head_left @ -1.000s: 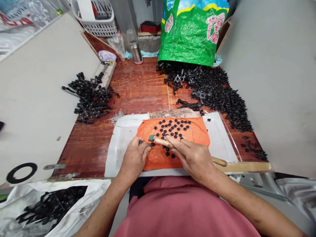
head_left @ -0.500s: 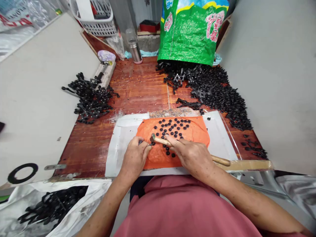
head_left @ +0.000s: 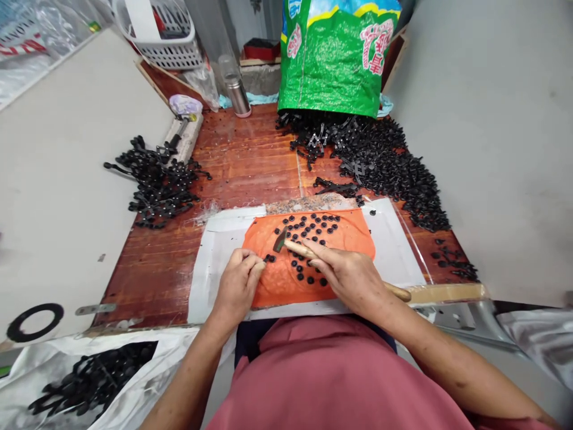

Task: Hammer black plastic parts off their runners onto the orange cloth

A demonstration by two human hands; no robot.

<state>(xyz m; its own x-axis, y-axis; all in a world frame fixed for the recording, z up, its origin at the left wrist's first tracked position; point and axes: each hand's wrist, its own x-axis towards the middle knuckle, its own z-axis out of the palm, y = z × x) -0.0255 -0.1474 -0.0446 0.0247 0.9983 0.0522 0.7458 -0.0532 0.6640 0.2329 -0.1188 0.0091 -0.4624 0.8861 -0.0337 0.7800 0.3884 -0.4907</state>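
Right hand point(head_left: 358, 278) closed round the wooden handle of a hammer point(head_left: 296, 247), gripped partway along, likely for close control; head above orange cloth point(head_left: 277, 289). Left hand point(head_left: 238, 283) pinched, apparently on a small black part point(head_left: 270, 258) at the fingertips, partly hidden. Round black pieces point(head_left: 310, 280) spread singly on the cloth, which suits picking; black heap point(head_left: 163, 185) left, larger pile point(head_left: 416, 188) right, both beside the workspace

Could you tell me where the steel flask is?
In the head view, the flask stands back left on the table, between white basket and green bag.
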